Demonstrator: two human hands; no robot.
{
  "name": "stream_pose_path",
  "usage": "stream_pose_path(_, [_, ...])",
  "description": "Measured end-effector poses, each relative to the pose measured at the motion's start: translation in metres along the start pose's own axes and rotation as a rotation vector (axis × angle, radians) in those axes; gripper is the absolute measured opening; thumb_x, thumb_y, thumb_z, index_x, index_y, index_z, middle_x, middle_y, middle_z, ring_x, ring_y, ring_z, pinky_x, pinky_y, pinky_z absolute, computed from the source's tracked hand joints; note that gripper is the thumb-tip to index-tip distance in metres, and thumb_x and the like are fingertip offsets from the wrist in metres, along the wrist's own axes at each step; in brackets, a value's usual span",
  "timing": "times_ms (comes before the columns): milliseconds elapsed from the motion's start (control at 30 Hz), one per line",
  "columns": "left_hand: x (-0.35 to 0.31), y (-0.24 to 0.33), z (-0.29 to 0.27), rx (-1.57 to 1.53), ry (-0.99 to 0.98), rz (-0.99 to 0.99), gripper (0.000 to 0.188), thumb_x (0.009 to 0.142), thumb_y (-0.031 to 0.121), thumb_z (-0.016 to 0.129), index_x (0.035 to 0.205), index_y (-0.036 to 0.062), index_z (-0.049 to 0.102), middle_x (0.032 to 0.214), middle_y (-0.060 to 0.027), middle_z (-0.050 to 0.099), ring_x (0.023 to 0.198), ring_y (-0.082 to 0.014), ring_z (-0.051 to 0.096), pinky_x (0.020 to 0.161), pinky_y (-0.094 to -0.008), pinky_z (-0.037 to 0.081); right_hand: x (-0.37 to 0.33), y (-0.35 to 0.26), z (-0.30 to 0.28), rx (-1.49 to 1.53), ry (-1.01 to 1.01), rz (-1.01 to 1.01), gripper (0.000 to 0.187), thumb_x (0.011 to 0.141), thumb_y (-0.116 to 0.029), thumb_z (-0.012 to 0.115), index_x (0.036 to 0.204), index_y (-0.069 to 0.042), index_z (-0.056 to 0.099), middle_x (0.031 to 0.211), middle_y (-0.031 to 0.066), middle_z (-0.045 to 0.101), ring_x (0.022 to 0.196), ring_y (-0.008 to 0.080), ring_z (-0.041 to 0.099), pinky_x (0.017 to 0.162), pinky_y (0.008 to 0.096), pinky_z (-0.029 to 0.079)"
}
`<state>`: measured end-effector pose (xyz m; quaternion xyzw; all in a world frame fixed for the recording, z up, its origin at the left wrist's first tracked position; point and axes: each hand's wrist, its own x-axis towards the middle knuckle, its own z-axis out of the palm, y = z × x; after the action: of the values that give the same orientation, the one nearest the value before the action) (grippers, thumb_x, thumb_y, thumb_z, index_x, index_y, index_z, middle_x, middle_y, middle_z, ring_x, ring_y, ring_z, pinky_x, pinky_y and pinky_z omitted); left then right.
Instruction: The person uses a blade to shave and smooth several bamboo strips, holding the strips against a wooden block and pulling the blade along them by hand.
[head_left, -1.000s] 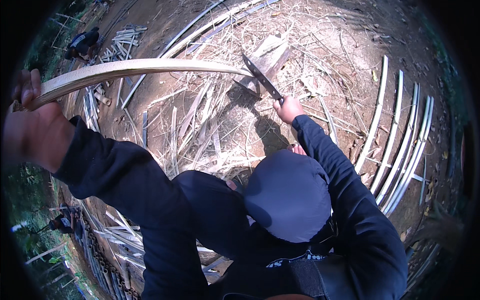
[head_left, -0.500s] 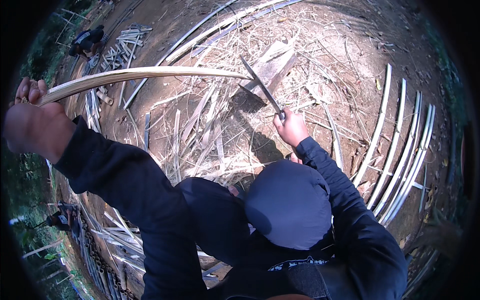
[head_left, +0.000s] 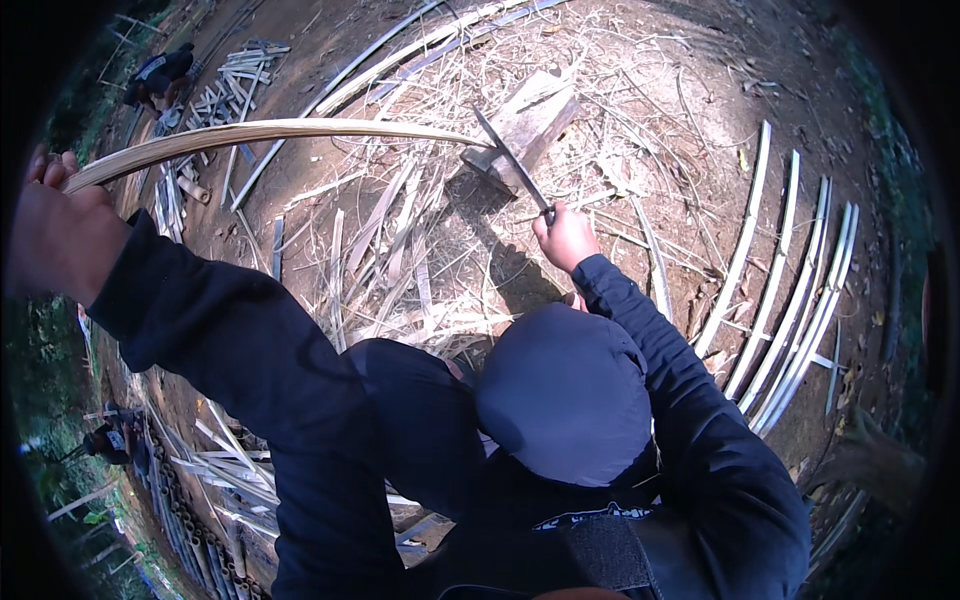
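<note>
At the far left, my left hand is closed round one end of a long split bamboo strip. The strip bows gently across to the right, and its other end reaches the near end of a squared wooden block on the ground. My right hand grips the handle of a long-bladed knife. Its dark blade slants up and left over the block's near end, by the tip of the strip; whether the edge touches the strip I cannot tell. My bent knees are below, in dark trousers.
Shavings and thin offcuts litter the ground around the block. Long pale strips lie side by side at the right. More strips curve past the block's far side. Two people are at the left, near piles of cut pieces and bamboo poles.
The whole view has shifted a little, so the scene sits slightly further left and up. Both hands keep their holds, and the blade stays by the strip's end.
</note>
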<state>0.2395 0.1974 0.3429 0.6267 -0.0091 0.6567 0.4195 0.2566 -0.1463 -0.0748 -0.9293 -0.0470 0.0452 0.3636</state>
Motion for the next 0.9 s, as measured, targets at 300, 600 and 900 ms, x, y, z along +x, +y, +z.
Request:
stream_pose_path(300, [-0.01, -0.002, 0.008, 0.099, 0.066, -0.097, 0.027, 0.089, 0.002, 0.044, 0.099, -0.017, 0.061, 0.082, -0.0129, 0.061, 0.068, -0.0188, 0.057, 0.07, -0.0296, 0.053, 0.002, 0.018, 0.01, -0.001, -0.003, 0.044, 0.037, 0.089, -0.028, 0.062, 0.088, 0.01, 0.063, 0.072, 0.0293, 0.065, 0.074, 0.0438, 0.069, 0.073, 0.0484, 0.056])
stream_pose_path(600, [-0.007, 0.008, 0.014, -0.134, 0.272, -0.166, 0.022, 0.091, 0.007, 0.047, 0.094, -0.0141, 0.05, 0.086, -0.0225, 0.067, 0.056, -0.0204, 0.056, 0.052, -0.0295, 0.048, 0.003, 0.047, 0.014, 0.012, -0.022, 0.078, 0.04, 0.089, -0.031, 0.06, 0.091, 0.008, 0.066, 0.075, 0.029, 0.067, 0.076, 0.045, 0.069, 0.077, 0.0495, 0.056])
stream_pose_path(900, [0.018, 0.018, -0.029, -0.511, -0.074, -0.35, 0.027, 0.097, 0.018, 0.045, 0.074, 0.0069, 0.038, 0.067, -0.0109, 0.045, 0.049, -0.0146, 0.036, 0.047, -0.0297, 0.033, -0.056, 0.101, -0.01, -0.109, 0.244, 0.15, 0.033, 0.087, -0.03, 0.067, 0.087, 0.002, 0.067, 0.074, 0.0244, 0.068, 0.071, 0.0422, 0.068, 0.069, 0.0484, 0.055])
